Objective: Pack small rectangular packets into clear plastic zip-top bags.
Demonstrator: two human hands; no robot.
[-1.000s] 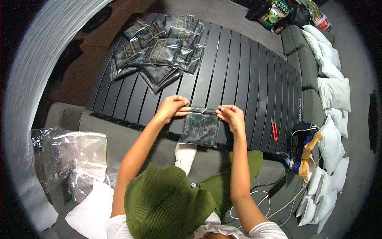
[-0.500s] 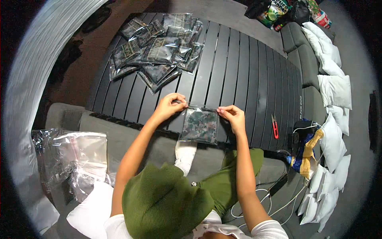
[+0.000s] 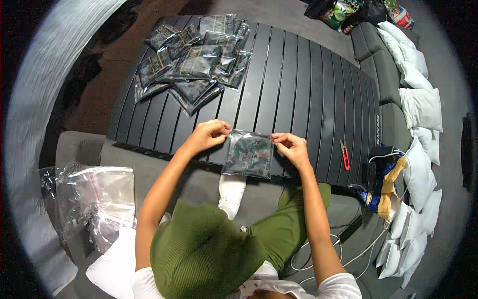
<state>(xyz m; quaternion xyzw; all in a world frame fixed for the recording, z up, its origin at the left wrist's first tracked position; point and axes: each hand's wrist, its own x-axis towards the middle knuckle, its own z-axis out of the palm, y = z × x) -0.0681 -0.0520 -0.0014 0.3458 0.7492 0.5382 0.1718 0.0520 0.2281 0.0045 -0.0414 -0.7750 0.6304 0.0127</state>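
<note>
A clear plastic bag with a folded camouflage item inside (image 3: 249, 155) lies at the near edge of the slatted black table (image 3: 298, 94), its lower edge reaching over the rim. My left hand (image 3: 209, 135) pinches the bag's top left corner between thumb and fingertips. At the top right corner, the thumb and fingers of my right hand (image 3: 293, 148) close on the plastic. A heap of similar bagged camouflage packs (image 3: 196, 65) covers the far left of the table; pale lettering shows on several of them.
Red-handled thread snips (image 3: 345, 155) lie on the table's right side. Clear empty bags (image 3: 102, 194) sit on the couch to my left. White cushions (image 3: 420, 109) line the couch at right. A blue and yellow package (image 3: 386, 192) and white cables (image 3: 366, 256) lie near the table's right corner.
The bag's top edge is now pulled straighter and flatter between my hands. My left hand has shifted slightly left and down; the right hand stays at its corner.
</note>
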